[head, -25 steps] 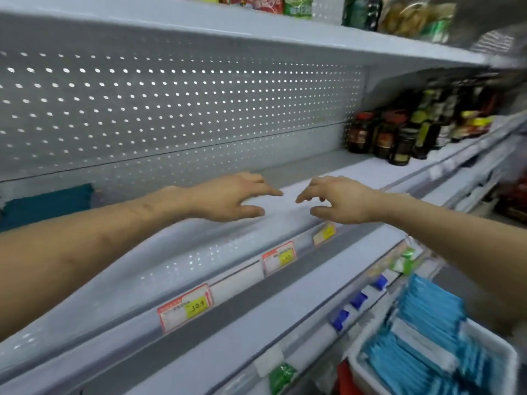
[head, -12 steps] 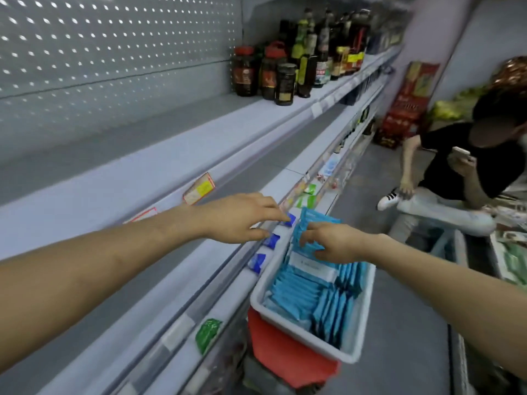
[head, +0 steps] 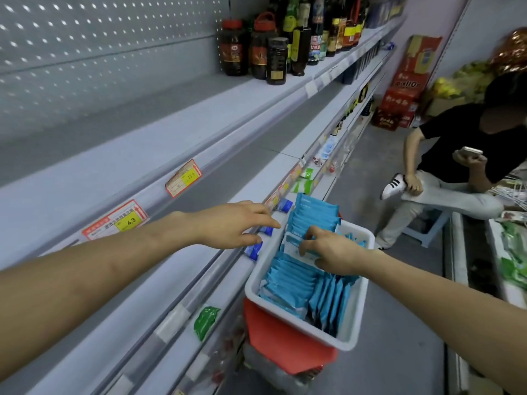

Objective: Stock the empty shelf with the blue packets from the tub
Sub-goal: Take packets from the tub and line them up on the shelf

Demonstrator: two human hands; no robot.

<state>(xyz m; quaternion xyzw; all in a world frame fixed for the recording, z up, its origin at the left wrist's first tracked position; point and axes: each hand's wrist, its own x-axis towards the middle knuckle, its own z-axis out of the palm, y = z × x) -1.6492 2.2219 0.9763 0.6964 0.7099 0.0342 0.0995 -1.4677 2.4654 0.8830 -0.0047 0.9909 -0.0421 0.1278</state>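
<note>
The right hand is down in the white tub, fingers curled over the tops of a few upright blue packets w/ the thumb on the near side, pinching them. The packets fill most of the tub: one row stands on edge along the right wall, another stack leans across the middle, and a taller bunch sticks up above the far rim. The tub sits on a red base, just beside the front edge of the lower shelves; can't tell what the base is.

The left hand hangs over the shelf edge next to the tub, fingers loosely extended and apart — holding nothing, not touching the packets.

The empty shelf runs along the left at a slant, w/ a perforated back panel above it. Two red-and-yellow price tags sit on its front rail. At its far end stand dark sauce bottles. Lower rails carry small blue sachets and a green sachet.

On the right, a seated person in a black top holds a phone; red cartons are stacked behind.
</note>
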